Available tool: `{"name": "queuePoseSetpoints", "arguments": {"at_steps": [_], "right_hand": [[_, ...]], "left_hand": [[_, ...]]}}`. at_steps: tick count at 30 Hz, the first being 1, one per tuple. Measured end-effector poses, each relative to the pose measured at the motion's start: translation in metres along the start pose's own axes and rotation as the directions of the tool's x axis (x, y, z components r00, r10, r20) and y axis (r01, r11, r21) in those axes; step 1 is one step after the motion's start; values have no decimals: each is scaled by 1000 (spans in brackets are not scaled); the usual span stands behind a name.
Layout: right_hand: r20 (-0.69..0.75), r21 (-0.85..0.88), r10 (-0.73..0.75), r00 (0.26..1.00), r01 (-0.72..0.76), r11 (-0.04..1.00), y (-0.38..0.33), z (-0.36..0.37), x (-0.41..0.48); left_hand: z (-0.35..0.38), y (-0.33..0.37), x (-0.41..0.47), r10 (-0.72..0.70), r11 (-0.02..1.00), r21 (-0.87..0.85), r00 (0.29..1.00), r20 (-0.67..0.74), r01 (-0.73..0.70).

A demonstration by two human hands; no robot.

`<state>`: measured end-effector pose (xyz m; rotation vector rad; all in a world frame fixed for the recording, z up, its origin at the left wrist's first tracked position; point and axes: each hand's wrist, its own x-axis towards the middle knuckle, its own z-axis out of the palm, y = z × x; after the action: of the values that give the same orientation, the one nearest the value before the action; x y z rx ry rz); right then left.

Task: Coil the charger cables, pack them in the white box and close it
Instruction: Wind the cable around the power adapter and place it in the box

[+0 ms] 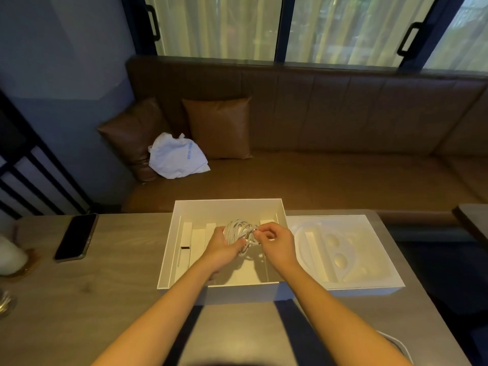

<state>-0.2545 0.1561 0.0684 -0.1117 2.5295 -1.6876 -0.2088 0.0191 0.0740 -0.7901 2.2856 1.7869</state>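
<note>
An open white box (pixel 169 249) stands on the table in front of me. Above its inside I hold a bundle of coiled white charger cable (pixel 241 231). My left hand (pixel 220 249) grips the coil from the left and underneath. At the coil's right side, my right hand (pixel 276 243) pinches a strand of the cable. The box lid (pixel 369 283), with a moulded insert, lies flat just right of the box. Another white cable (pixel 396 343) curves along the table's near right edge.
A dark phone (pixel 76 236) lies face up on the table to the left. A white candle-like object (pixel 9 256) and a glass item sit at the far left edge. Behind the table runs a brown bench with cushions and a white bag (pixel 177 157).
</note>
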Motion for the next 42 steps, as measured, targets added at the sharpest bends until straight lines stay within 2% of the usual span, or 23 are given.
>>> {"name": "queuePoseSetpoints", "arguments": {"at_steps": [5, 9, 14, 18, 21, 23, 25, 27, 30, 34, 38, 42], "right_hand": [[159, -99, 78, 984, -63, 993, -7, -3, 11], [204, -202, 110, 973, -68, 977, -5, -3, 12], [322, -333, 125, 938, -12, 943, 1, -8, 6], [452, -602, 244, 858, 92, 793, -3, -10, 3], [450, -705, 273, 850, 151, 693, -1, -10, -2], [413, -707, 267, 871, 122, 697, 1, -11, -6], [408, -701, 265, 874, 113, 704, 2, -12, -9], [406, -691, 268, 873, 102, 716, 4, -13, -11], [453, -648, 276, 848, 101, 755, 6, -14, -14], [543, -622, 323, 775, 113, 775, 6, -10, -17], [526, -628, 334, 782, 92, 773, 3, -10, -18], [509, -604, 298, 808, 89, 792, 1, -11, -21]], "left_hand": [[-4, 3, 3, -7, 999, -43, 999, -46, 5], [3, 0, 1, -16, 999, -32, 1000, -10, 15], [9, -4, 2, -52, 996, -68, 998, -31, 50], [23, -11, 7, -44, 999, -16, 997, -67, 43], [32, -18, 17, -33, 975, 218, 998, -60, 45], [35, -20, 19, -60, 924, 378, 998, -17, 62], [36, -21, 17, -167, 887, 438, 986, 16, 144], [34, -24, 22, -281, 862, 452, 959, 48, 230], [31, -32, 34, -366, 878, 382, 919, 149, 288], [26, -20, 15, -387, 880, 389, 886, 253, 273], [22, -7, 1, -372, 898, 367, 861, 346, 240], [11, -5, -4, -362, 891, 373, 900, 243, 258]]}}
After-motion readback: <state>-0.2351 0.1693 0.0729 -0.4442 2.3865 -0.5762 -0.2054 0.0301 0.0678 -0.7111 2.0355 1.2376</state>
